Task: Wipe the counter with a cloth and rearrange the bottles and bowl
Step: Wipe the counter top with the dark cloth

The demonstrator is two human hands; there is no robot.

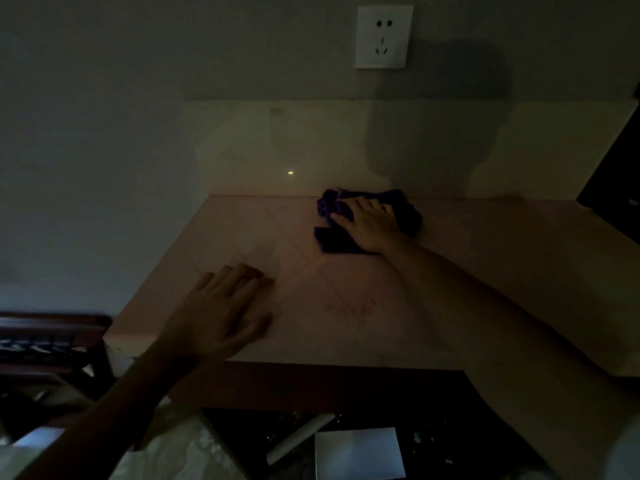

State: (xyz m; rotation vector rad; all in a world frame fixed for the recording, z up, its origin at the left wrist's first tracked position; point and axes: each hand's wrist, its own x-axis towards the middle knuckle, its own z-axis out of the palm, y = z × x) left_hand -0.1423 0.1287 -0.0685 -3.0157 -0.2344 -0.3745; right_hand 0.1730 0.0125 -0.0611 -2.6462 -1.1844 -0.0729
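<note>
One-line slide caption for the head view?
Right hand presses purple cloth on counter; left hand rests flat nearby.

You have a white wall socket high on the wall above the bench. At your lower left stands a dark wooden chair. Below the bench edge lies a white sheet.

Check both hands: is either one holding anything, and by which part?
Nothing is gripped. The right hand presses flat on the middle of the purple cloth; the left hand lies open over the counter, blurred.
</note>
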